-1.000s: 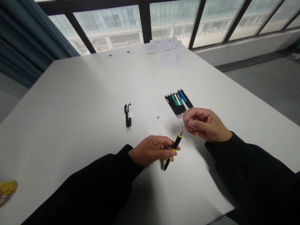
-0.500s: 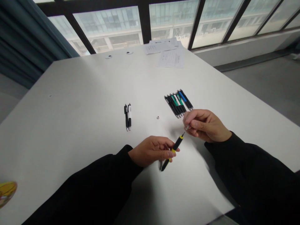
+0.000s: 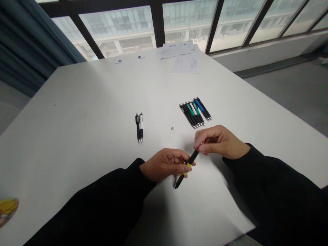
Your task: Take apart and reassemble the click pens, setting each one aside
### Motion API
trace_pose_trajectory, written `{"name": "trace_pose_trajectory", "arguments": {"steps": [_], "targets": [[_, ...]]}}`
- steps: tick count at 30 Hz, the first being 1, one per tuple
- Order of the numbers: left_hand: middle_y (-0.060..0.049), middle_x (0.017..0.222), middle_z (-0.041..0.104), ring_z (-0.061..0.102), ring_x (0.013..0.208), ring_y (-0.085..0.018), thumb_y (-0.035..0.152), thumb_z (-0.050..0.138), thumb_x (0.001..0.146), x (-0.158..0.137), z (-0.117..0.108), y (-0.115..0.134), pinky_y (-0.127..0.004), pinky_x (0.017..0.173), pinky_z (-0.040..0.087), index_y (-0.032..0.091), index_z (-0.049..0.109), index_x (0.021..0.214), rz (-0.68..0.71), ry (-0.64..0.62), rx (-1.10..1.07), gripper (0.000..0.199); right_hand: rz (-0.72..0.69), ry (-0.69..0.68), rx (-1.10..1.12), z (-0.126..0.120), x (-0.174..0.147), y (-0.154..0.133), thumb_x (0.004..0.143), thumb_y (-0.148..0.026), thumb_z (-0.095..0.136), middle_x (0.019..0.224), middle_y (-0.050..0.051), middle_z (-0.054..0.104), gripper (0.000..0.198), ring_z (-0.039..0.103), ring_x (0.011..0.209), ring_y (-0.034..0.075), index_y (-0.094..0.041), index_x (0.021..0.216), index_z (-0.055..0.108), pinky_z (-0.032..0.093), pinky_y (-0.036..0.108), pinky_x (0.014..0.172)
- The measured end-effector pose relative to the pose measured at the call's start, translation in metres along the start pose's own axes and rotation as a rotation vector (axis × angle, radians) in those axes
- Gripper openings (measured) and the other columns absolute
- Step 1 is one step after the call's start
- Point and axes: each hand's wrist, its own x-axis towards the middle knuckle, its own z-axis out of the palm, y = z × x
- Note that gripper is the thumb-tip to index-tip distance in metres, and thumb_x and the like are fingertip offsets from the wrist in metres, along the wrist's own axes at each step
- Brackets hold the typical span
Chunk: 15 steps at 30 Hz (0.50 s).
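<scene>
My left hand (image 3: pixel 167 165) is closed around a yellow and black pen (image 3: pixel 194 156), holding it slanted above the table with the front end up and to the right. At that front end, my right hand (image 3: pixel 215 141) pinches a small silvery pen tip (image 3: pixel 201 145), mostly hidden by the fingers. Whether the tip is seated on the barrel cannot be seen. Beyond the right hand lies a row of several pens (image 3: pixel 192 114) in black, green, white and blue. A black pen (image 3: pixel 138 128) and a white pen (image 3: pixel 141 127) lie side by side farther left.
A tiny silvery and dark piece (image 3: pixel 172 128) lies on the white table (image 3: pixel 102 92) between the two pen groups. Printed papers (image 3: pixel 187 63) rest at the far edge by the window. Something yellow and rounded (image 3: pixel 8 209) shows at the left border.
My right hand has moved down and left, bringing the small tip onto the pen's front end, which its fingers now cover. The left hand and pen have stayed nearly still.
</scene>
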Motion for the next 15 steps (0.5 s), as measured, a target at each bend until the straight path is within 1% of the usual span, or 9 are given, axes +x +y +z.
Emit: {"name": "trace_pose_trajectory", "arguments": {"steps": [1,4,5,6,8,10,12,14,15], "targets": [[-0.006,0.074,0.069,0.064,0.066,-0.013,0.037,0.084,0.074,0.000,0.001,0.000,-0.022,0.059,0.048,0.010,0.072,0.094,0.006,-0.003,-0.006,0.035,0.003,-0.017,0.006,-0.001,0.000,0.001,0.077,-0.025,0.083,0.071,0.002,0.066,0.018,0.057,0.057,0.009,-0.014,0.090,0.078,0.047,0.021,0.053],[-0.007,0.078,0.070,0.066,0.069,-0.014,0.035,0.082,0.076,0.000,0.002,0.001,-0.023,0.060,0.050,0.010,0.072,0.095,0.021,-0.010,-0.026,0.033,-0.018,-0.069,0.043,-0.004,0.003,0.009,0.071,-0.032,0.087,0.084,0.004,0.069,0.045,0.059,0.064,0.011,-0.016,0.111,0.075,0.049,0.023,0.056],[-0.007,0.080,0.070,0.066,0.071,-0.014,0.034,0.082,0.076,0.000,0.002,0.001,-0.023,0.061,0.051,0.011,0.072,0.095,0.023,-0.012,-0.034,0.032,-0.036,-0.060,0.027,-0.004,0.004,0.012,0.072,-0.034,0.086,0.088,0.005,0.069,0.049,0.059,0.066,0.011,-0.016,0.115,0.073,0.049,0.024,0.058],[-0.008,0.081,0.071,0.067,0.073,-0.015,0.034,0.082,0.076,0.000,0.002,0.001,-0.023,0.062,0.051,0.011,0.072,0.095,0.024,-0.015,-0.041,0.032,-0.060,-0.023,-0.023,-0.003,0.006,0.014,0.076,-0.034,0.083,0.090,0.006,0.069,0.045,0.059,0.069,0.012,-0.016,0.116,0.072,0.050,0.025,0.061],[-0.008,0.082,0.071,0.069,0.075,-0.016,0.034,0.083,0.075,0.001,0.002,0.001,-0.024,0.063,0.052,0.010,0.072,0.094,0.021,-0.023,-0.047,0.032,-0.130,0.106,-0.230,0.001,0.010,0.019,0.085,-0.028,0.074,0.090,0.005,0.067,0.027,0.058,0.071,0.013,-0.017,0.110,0.072,0.051,0.027,0.065],[-0.008,0.080,0.070,0.068,0.074,-0.017,0.034,0.083,0.074,0.001,0.002,0.000,-0.025,0.062,0.053,0.010,0.072,0.094,0.021,-0.037,-0.043,0.033,-0.222,0.213,-0.538,0.008,0.016,0.023,0.090,-0.021,0.064,0.095,0.007,0.066,0.017,0.060,0.076,0.015,-0.018,0.105,0.071,0.053,0.031,0.070],[-0.008,0.080,0.070,0.068,0.074,-0.016,0.035,0.083,0.075,0.002,0.002,0.001,-0.026,0.063,0.053,0.010,0.072,0.094,0.032,-0.052,-0.037,0.034,-0.304,0.229,-0.810,0.016,0.026,0.028,0.093,-0.015,0.056,0.110,0.012,0.065,0.024,0.062,0.095,0.021,-0.019,0.112,0.069,0.054,0.039,0.084],[-0.008,0.080,0.070,0.067,0.074,-0.016,0.036,0.083,0.075,0.002,0.002,0.002,-0.025,0.063,0.053,0.010,0.072,0.095,0.041,-0.056,-0.027,0.034,-0.358,0.198,-0.981,0.022,0.037,0.035,0.096,-0.014,0.051,0.125,0.015,0.061,0.033,0.056,0.116,0.025,-0.018,0.127,0.063,0.049,0.046,0.099],[-0.008,0.080,0.070,0.067,0.074,-0.016,0.036,0.083,0.075,0.002,0.003,0.002,-0.025,0.062,0.053,0.010,0.072,0.095,0.046,-0.054,-0.023,0.035,-0.363,0.197,-1.039,0.023,0.043,0.039,0.096,-0.013,0.050,0.129,0.016,0.060,0.037,0.054,0.120,0.026,-0.018,0.131,0.060,0.047,0.048,0.102]]}}
